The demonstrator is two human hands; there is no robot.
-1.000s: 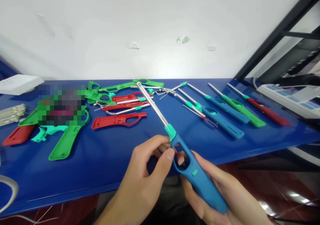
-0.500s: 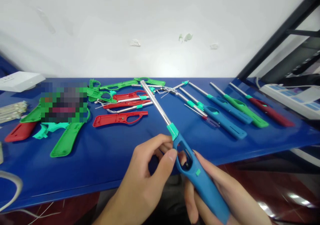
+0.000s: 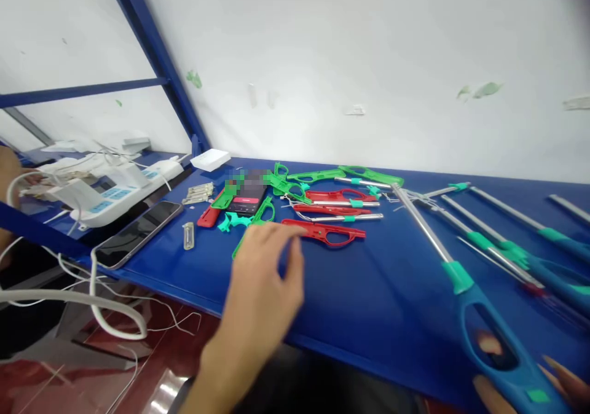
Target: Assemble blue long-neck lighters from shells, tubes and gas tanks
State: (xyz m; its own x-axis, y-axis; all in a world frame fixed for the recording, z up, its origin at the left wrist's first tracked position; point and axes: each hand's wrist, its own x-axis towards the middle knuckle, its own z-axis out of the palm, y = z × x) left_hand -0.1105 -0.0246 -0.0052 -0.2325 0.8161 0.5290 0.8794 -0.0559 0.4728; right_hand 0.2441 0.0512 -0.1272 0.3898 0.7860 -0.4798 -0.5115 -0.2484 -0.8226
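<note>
My right hand, partly cut off at the lower right, grips a blue long-necked gas lighter by its handle. A silver tube rises from the lighter's teal collar, angled up and left. My left hand is over the table with thumb and index finger apart, holding nothing visible. Its fingertips are beside a red handle shell half; whether they touch it I cannot tell. Behind lie more red shells with silver tubes and thin wires, and green shell halves.
Near the left end of the blue table lie a dark phone, another phone, teal small parts and bundled small pieces. A white power strip stands beyond. More lighters lie at right. White cables hang at left.
My left hand has let go of the blue lighter and moved left towards the red shell half. The lighter stays in my right hand, now lower right. The view has turned left.
</note>
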